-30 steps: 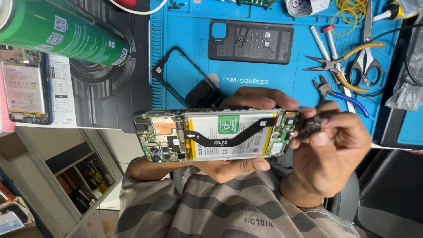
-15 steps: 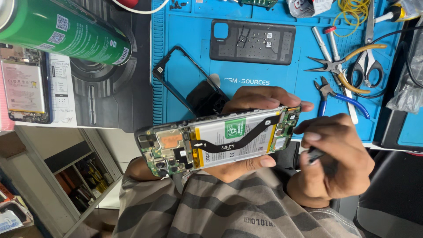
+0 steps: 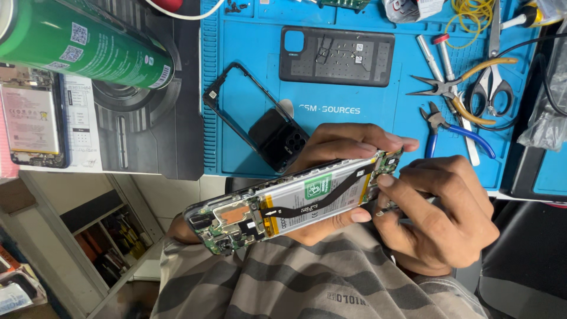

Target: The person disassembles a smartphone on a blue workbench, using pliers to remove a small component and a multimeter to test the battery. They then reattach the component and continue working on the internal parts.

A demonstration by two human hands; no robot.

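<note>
My left hand (image 3: 345, 145) grips an opened phone (image 3: 295, 204) from behind, fingers over its upper edge and fingertips under its lower edge. The phone's back is off, showing a white battery, a black flex ribbon and green boards; it tilts with its left end lower. My right hand (image 3: 440, 215) is at the phone's right end, index finger touching the edge near the board there. It pinches a thin dark tool (image 3: 384, 211) whose tip shows just under the phone's corner.
A blue work mat (image 3: 248, 136) holds a dark back cover (image 3: 336, 56), a black phone frame (image 3: 236, 109), pliers (image 3: 455, 85), blue-handled cutters (image 3: 455, 127) and scissors (image 3: 490, 82). A green spray can (image 3: 82, 47) and another opened phone (image 3: 32, 118) lie at the left.
The phone has tilted, its left end dropping. My right hand has moved from the phone's right end tip down to its lower right corner.
</note>
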